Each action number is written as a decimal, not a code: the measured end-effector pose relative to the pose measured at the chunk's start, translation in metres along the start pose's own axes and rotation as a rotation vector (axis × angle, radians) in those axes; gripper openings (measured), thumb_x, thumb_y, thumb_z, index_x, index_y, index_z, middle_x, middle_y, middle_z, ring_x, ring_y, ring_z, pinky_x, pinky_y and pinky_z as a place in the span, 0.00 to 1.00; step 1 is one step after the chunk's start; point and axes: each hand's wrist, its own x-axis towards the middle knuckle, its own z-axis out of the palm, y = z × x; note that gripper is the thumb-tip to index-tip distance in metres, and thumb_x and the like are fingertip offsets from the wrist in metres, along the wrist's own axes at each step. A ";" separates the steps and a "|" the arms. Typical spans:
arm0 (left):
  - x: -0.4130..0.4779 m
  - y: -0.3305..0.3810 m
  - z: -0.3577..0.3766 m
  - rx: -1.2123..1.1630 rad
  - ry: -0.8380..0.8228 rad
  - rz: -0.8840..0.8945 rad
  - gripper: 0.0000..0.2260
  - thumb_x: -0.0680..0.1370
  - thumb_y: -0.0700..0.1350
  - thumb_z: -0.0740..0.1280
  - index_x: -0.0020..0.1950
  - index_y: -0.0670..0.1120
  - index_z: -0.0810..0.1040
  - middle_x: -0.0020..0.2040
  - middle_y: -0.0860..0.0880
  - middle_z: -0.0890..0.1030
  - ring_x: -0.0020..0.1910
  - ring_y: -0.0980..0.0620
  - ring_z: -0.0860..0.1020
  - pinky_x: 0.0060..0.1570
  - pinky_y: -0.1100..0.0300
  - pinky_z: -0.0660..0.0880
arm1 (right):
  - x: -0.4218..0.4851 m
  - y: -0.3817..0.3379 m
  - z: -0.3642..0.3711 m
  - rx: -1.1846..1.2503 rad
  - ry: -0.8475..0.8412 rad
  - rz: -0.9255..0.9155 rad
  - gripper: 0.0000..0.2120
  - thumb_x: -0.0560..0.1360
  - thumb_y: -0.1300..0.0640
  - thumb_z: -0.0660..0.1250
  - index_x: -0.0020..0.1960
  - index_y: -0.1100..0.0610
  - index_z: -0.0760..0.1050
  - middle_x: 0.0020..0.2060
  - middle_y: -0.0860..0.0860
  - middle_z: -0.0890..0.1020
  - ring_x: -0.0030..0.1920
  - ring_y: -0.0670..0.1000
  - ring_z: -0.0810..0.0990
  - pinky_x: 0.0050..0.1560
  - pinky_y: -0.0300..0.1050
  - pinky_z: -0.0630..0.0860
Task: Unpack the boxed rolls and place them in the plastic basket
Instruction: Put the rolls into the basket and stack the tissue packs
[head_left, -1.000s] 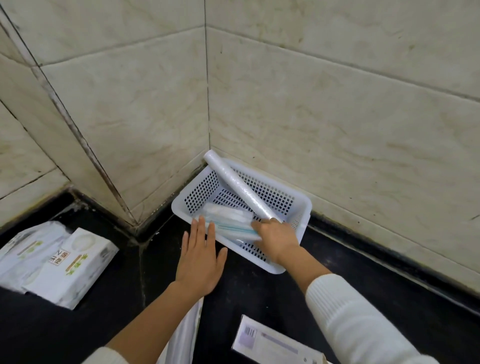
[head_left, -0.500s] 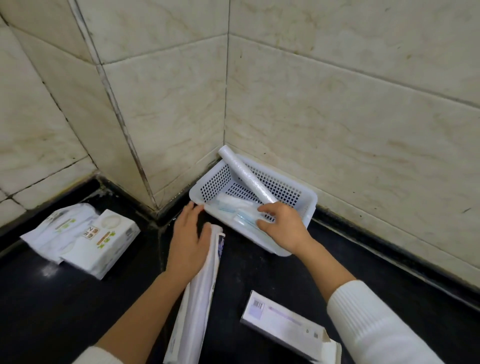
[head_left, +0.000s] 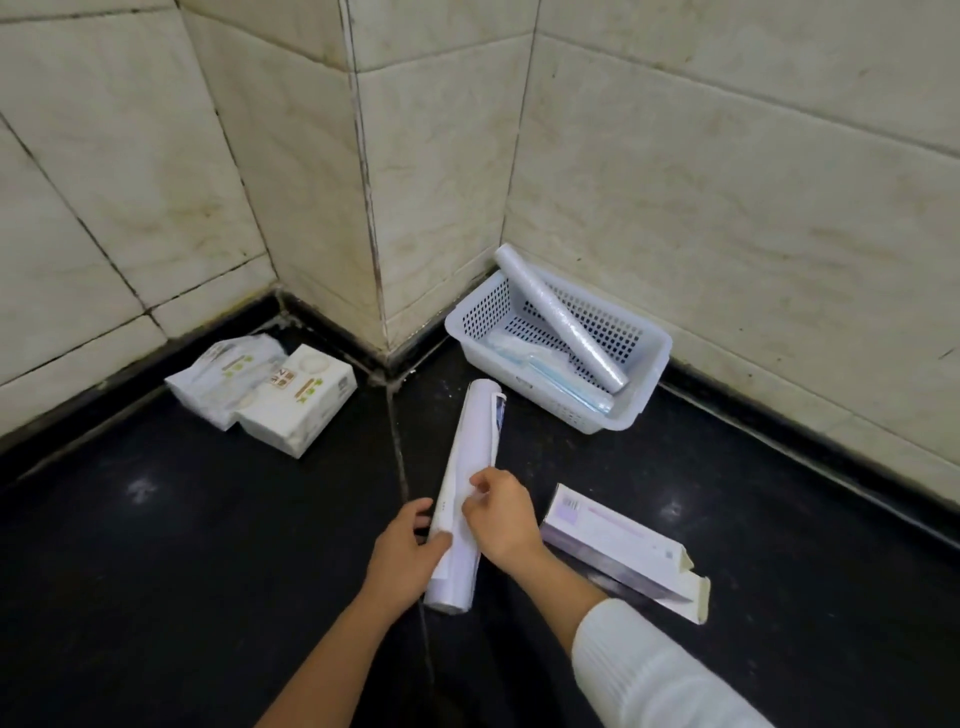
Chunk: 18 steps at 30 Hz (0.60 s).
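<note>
A white perforated plastic basket (head_left: 648, 382) sits on the black floor in the wall corner. A clear film roll (head_left: 558, 317) leans across it, one end on the far rim. A blue-tinted roll (head_left: 558, 382) lies flat inside. A long white roll with a paper label (head_left: 470, 457) lies lifted at its near end. My left hand (head_left: 405, 553) grips that end from the left. My right hand (head_left: 501, 519) pinches the label's edge on the roll's right side.
An opened pale purple carton (head_left: 623, 553) lies on the floor right of my hands. Two white tissue packs (head_left: 270, 387) sit by the left wall. Tiled walls close the back and sides.
My right hand let go of the film roll in the basket and came back to the white roll. Both hands drew that roll toward me. The view tilted down and left.
</note>
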 end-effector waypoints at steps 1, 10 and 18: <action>-0.002 0.000 -0.001 -0.019 -0.011 0.000 0.18 0.74 0.44 0.68 0.65 0.50 0.74 0.54 0.51 0.81 0.50 0.55 0.80 0.51 0.56 0.78 | 0.000 0.000 0.004 -0.022 0.014 0.034 0.14 0.75 0.59 0.66 0.60 0.60 0.73 0.58 0.57 0.76 0.54 0.54 0.78 0.53 0.42 0.73; -0.007 -0.002 -0.012 -0.027 -0.076 0.032 0.11 0.79 0.39 0.60 0.48 0.45 0.83 0.42 0.48 0.84 0.41 0.51 0.80 0.42 0.59 0.75 | 0.001 0.003 0.029 0.094 -0.053 0.394 0.26 0.72 0.46 0.71 0.61 0.62 0.70 0.58 0.57 0.78 0.55 0.56 0.79 0.46 0.44 0.73; 0.027 0.010 -0.043 0.146 -0.259 -0.074 0.08 0.76 0.42 0.63 0.49 0.46 0.81 0.45 0.46 0.84 0.43 0.50 0.82 0.41 0.58 0.77 | -0.009 0.006 -0.042 0.589 -0.232 0.421 0.23 0.68 0.48 0.71 0.56 0.62 0.78 0.50 0.58 0.85 0.50 0.55 0.85 0.50 0.49 0.82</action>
